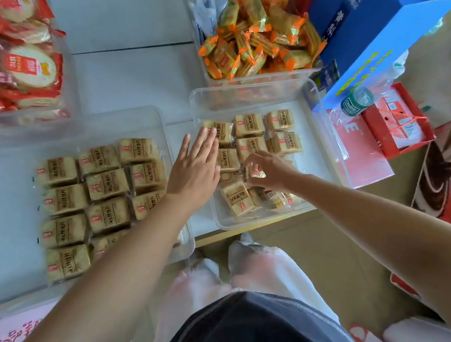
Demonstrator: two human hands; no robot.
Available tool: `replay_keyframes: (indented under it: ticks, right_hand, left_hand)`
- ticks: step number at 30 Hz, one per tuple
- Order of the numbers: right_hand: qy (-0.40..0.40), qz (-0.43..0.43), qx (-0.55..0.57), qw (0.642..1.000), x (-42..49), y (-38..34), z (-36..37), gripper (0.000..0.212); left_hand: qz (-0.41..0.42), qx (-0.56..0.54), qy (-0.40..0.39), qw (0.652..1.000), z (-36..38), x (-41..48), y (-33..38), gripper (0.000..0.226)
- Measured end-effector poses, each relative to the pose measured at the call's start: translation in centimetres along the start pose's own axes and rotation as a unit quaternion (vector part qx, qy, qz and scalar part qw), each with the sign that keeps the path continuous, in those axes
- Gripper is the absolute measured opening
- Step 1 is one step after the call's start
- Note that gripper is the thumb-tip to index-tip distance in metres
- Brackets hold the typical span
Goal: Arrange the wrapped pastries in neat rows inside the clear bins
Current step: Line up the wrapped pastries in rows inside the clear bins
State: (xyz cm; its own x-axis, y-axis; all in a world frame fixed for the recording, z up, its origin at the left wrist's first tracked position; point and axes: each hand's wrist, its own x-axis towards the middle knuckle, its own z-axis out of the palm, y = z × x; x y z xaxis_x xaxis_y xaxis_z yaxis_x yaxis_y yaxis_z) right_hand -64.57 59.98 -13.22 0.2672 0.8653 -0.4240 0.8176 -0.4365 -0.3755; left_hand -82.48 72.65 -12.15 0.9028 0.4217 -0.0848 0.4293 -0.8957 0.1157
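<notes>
Currently both hands are over the right clear bin (251, 93), which stands on the white tabletop (133, 77) close to its near edge. The left hand (194, 167) is flat, fingers straight and close together, laid over the left column of pastries in that bin, with the fingertips reaching the far-left packet. Whether it presses on them or hovers just above cannot be told. The right hand (269, 169) has its fingers curled and pinches a wrapped pastry (250, 172) at the middle of the bin; the packet is mostly hidden by the fingers.

At the far end of this bin the sorted pastries (248, 124) lie in neat rows three across, labels up. At the near end the loose pastries (236, 199) lie tilted and overlapping, one with its label turned the opposite way.

Just to the left, the left clear bin (85, 128) holds packed pastries (106, 185) in three columns, edge to edge, partly covered by the left forearm.

Far left stands a bin of red-wrapped rice crackers (21, 68). Beyond the right clear bin is a bin heaped with orange-wrapped biscuits (256, 42). To the right are a blue box (369, 11), a water bottle (356, 102) and a red box (394, 124).
</notes>
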Motion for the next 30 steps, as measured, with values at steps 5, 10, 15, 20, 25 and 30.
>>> replay_keyframes:
  ticks: [5, 10, 15, 20, 25, 30]
  right_hand:
    - [-0.009, 0.010, -0.051, 0.999, 0.5, -2.3, 1.5, 0.052]
    - [-0.022, -0.013, -0.044, 0.999, 0.8, -1.6, 2.0, 0.031]
    - [-0.020, 0.022, 0.173, 0.984, 0.6, 0.2, -1.3, 0.015]
    - [0.051, 0.008, 0.256, 0.965, 1.7, 0.7, -3.2, 0.015]
    - [0.009, -0.011, 0.342, 0.939, 2.2, -0.1, -5.2, 0.022]
    - [-0.002, -0.011, 0.412, 0.911, 2.2, -1.1, -6.4, 0.029]
  left_hand:
    - [-0.023, 0.008, 0.015, 1.000, 0.4, -1.2, -0.5, 0.061]
    - [-0.021, 0.006, 0.018, 1.000, 0.4, -1.3, -0.5, 0.061]
    - [-0.020, 0.006, 0.007, 1.000, 0.1, -1.2, -0.5, 0.059]
    - [-0.016, -0.014, 0.029, 0.999, -0.4, -1.1, -0.4, 0.055]
    - [-0.042, -0.103, 0.075, 0.991, -1.6, 0.2, 0.4, 0.060]
    - [-0.118, -0.228, 0.083, 0.963, -2.0, 1.8, 1.4, 0.041]
